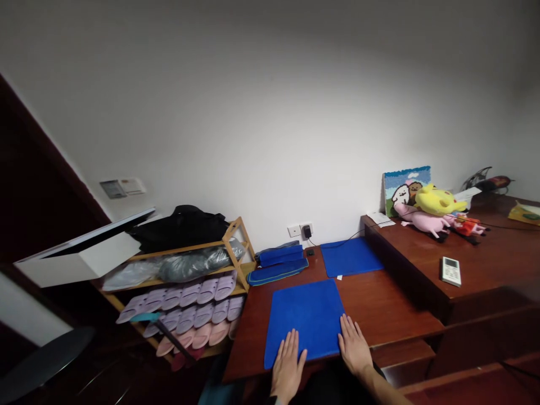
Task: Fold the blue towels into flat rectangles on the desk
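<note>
A blue mat (306, 318) lies flat on the low dark wooden platform (379, 309) in front of me. My left hand (287, 365) rests open, fingers stretched out, on the mat's near left corner. My right hand (353, 346) lies open and flat at the mat's near right corner, fingers pointing away from me. Neither hand holds anything. A second blue mat (350, 256) lies farther back by the wall, apart from the first.
Folded blue cloths (279, 263) lie by the wall socket (300, 230). A wooden rack (185, 281) of slippers with a black bag on top stands left. The higher wooden step (485, 264) on the right bears plush toys (434, 211) and a white remote (450, 270).
</note>
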